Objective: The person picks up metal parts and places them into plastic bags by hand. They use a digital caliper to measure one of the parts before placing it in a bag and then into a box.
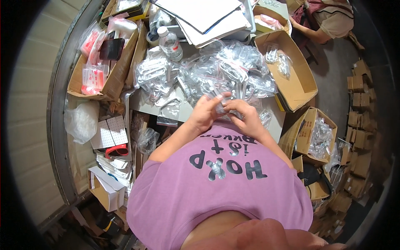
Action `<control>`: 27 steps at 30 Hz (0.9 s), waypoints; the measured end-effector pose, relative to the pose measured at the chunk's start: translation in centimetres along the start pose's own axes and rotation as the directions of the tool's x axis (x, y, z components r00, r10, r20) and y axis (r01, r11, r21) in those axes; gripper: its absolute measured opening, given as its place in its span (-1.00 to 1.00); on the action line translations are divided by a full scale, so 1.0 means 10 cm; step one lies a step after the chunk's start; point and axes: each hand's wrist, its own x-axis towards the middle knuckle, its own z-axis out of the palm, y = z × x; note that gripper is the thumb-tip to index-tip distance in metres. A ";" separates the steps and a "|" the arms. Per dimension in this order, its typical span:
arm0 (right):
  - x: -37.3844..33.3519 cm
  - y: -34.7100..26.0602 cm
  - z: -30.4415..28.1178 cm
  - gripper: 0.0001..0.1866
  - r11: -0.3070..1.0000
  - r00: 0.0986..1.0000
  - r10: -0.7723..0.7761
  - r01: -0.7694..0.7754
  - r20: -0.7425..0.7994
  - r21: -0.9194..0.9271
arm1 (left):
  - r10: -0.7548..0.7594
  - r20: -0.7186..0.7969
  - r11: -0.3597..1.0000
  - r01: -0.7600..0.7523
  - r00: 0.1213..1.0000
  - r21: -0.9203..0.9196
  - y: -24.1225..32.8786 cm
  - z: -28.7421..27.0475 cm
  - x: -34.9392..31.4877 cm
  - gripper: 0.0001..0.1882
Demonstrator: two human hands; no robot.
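Close to my body, at the near edge of the table, my left hand (203,111) is closed on a small clear plastic bag (218,95). My right hand (246,113) meets it from the other side, fingers bent and pinching at the bag's lower part. What lies inside the bag is too small to make out. Just beyond both hands spreads a heap of clear bags (233,62) with shiny metal parts in them. To its left is a pile of bagged, curved silver pieces (152,73), with one small bag (170,107) lying apart on the tabletop.
A water bottle (170,45) stands behind the heap, near stacked papers (208,21). An open cardboard box (298,79) on the right holds a few bags. Another box (102,79) at left carries a phone (111,49). Another person's arm (310,34) shows at far right.
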 end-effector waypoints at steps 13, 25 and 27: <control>-0.05 0.40 -0.08 -0.59 0.674 0.762 0.558 -0.647 -0.328 -0.357 | 0.617 -0.417 0.760 -0.368 0.667 0.536 0.78 -0.72 -0.08 -0.51; -0.19 0.32 -0.43 -0.80 0.638 0.768 0.635 -0.459 -0.084 0.619 | 0.403 0.368 -0.109 -0.355 0.838 0.928 0.08 -0.17 0.09 -0.34; -0.15 0.10 -0.51 -0.80 0.569 0.776 0.630 -0.480 0.020 0.667 | 0.387 0.434 -0.174 -0.398 0.813 0.901 0.05 -0.07 0.12 -0.31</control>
